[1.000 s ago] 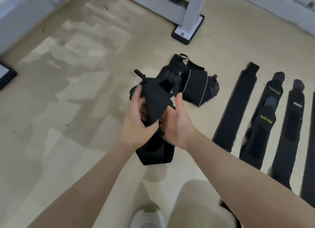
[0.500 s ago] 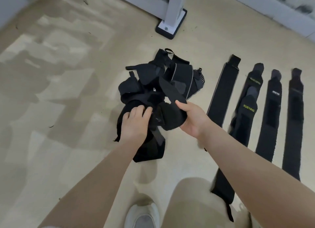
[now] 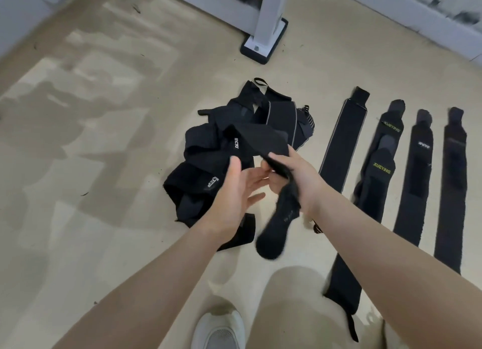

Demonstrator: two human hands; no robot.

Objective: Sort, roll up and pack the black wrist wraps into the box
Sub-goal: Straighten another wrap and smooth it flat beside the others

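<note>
Head view: right hand [image 3: 294, 176] grips a black wrap [image 3: 276, 213], its free end hanging below the fingers. Left hand [image 3: 236, 192] is spread, palm up, just beside it, holding nothing. Both hover over the pile [image 3: 229, 150] on the floor [image 3: 104, 166]; four flat wraps [image 3: 422, 176] lie to the right.

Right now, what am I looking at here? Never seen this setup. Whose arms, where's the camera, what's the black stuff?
No robot: a person wears one wide-angle camera on the head, looking down at their own bare arms. The right hand grips one black wrist wrap, whose free end hangs down, blurred. The left hand is open beside it, holding nothing. On the beige floor lies a tangled pile of wraps. To its right, sorted wraps lie flat in a row, two lettered XUEYING. A white frame leg stands behind; a white shoe shows below. No box is in view.
</note>
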